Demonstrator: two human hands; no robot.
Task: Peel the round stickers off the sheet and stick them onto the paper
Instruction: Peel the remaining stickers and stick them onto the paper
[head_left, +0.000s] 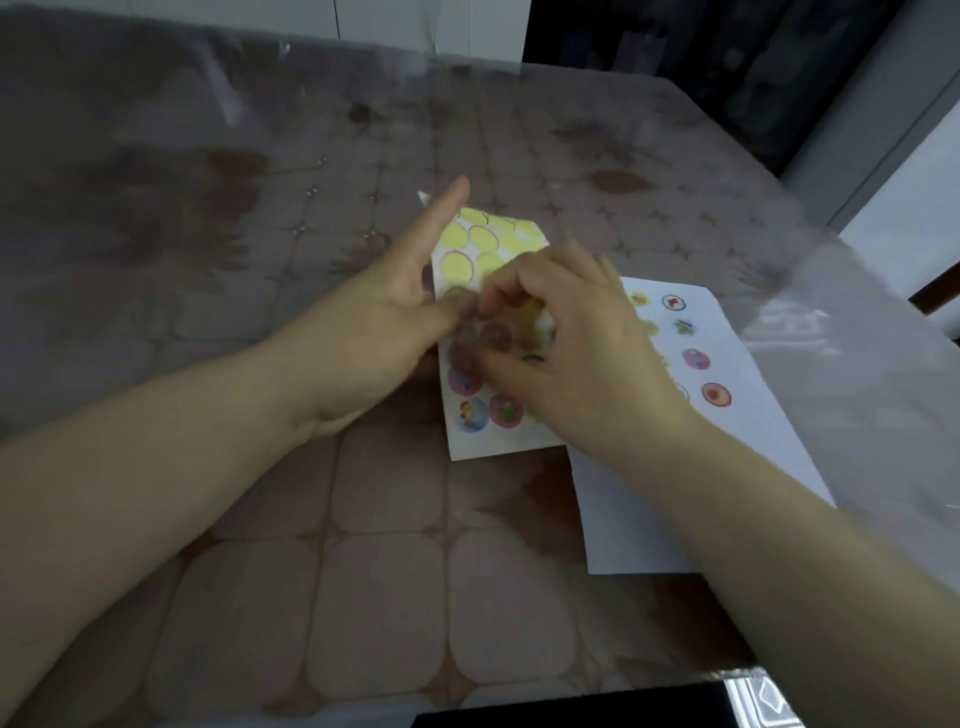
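Nearest us on the surface (363, 571), the paper (769, 441) lay within reach for sticking. Our left hand (384, 322), fingers straight, steadied the sheet (498, 441) so our right hand (571, 353), fingers curled, pinched a sticker (496, 335) free.

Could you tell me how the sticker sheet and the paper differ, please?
The sheet is crowded with stickers and yellow empty spots; the paper carries only a few stickers. The left hand and right hand are on the sheet; the paper lies to its right. Both are white.
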